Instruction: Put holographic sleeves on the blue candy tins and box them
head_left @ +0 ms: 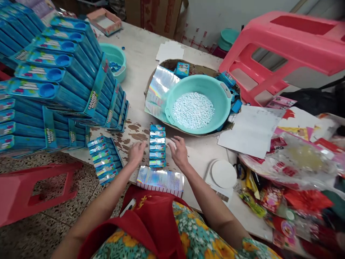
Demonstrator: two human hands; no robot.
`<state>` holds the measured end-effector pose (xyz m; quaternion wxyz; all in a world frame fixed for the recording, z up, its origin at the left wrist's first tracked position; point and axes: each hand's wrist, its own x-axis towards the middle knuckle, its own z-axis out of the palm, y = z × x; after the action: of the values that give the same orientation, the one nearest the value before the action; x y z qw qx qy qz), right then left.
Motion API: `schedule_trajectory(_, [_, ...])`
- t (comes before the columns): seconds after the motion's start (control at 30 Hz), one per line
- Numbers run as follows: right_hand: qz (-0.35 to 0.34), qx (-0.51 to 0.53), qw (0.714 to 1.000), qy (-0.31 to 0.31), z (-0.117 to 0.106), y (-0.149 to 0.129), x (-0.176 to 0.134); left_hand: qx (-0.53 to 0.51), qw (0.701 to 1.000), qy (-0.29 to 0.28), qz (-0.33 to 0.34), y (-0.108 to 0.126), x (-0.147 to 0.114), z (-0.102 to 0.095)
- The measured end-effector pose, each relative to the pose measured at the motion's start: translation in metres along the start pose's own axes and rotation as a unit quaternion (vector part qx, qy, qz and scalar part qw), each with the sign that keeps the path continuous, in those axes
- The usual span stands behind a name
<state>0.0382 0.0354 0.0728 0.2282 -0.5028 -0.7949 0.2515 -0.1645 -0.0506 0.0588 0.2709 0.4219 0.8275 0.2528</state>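
Observation:
A short row of several small blue boxes [157,146] stands on the table in front of me, their narrow shiny ends facing up. My left hand [137,153] is just left of the row, fingers loosely bent and slightly blurred, with nothing visible in it. On the other side, my right hand [178,151] is open, thumb and fingers apart, close to the boxes but with a gap. Nearer to me lies a shiny holographic sheet [161,180] with a striped edge. Beyond the row, a turquoise basin [198,104] holds many small pale candies [193,109].
Tall stacks of blue boxes [72,68] fill the left, with a smaller group [104,160] at the table edge. A small turquoise bowl [115,59] stands behind. To the right are a white scale [223,174], paper sheets [250,129], plastic wrappers [293,162] and a pink stool [291,43].

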Motion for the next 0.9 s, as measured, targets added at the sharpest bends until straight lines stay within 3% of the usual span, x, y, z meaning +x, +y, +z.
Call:
schedule_trajectory(0.07, [0.074,0.039,0.996,0.007,-0.013,0.029,-0.037,0.004,0.998,0.015,0.057,-0.001,-0.029,-0.007])
schedule_trajectory(0.1, [0.116,0.056,0.992,-0.017,-0.016,0.043,-0.057,-0.004,0.995,-0.013,0.095,0.002,-0.045,-0.007])
schedule_trajectory(0.17, [0.2,0.117,0.968,-0.098,-0.019,0.065,-0.095,-0.032,0.972,-0.136,0.187,0.015,-0.075,0.003])
schedule_trajectory(0.23, [0.253,0.179,0.937,-0.159,-0.016,0.077,-0.122,-0.043,0.925,-0.265,0.267,0.033,-0.095,0.024])
schedule_trajectory(0.27, [0.265,0.2,0.927,-0.172,-0.015,0.08,-0.13,-0.034,0.906,-0.306,0.289,0.041,-0.1,0.037])
schedule_trajectory(0.33, [0.266,0.216,0.924,-0.168,-0.013,0.079,-0.137,0.016,0.896,-0.342,0.283,0.053,-0.1,0.064])
schedule_trajectory(0.43, [0.218,0.179,0.949,-0.143,-0.016,0.07,-0.138,0.097,0.901,-0.361,0.222,0.058,-0.09,0.093])
schedule_trajectory(0.57, [0.083,-0.036,0.986,-0.14,-0.023,0.058,-0.145,0.128,0.909,-0.356,0.177,0.056,-0.082,0.106])
schedule_trajectory(0.7, [-0.031,-0.189,0.968,-0.165,-0.025,0.057,-0.162,0.138,0.918,-0.341,0.146,0.058,-0.083,0.108])
schedule_trajectory(0.9, [-0.071,-0.177,0.965,-0.182,-0.028,0.058,-0.169,0.129,0.924,-0.339,0.121,0.06,-0.081,0.111])
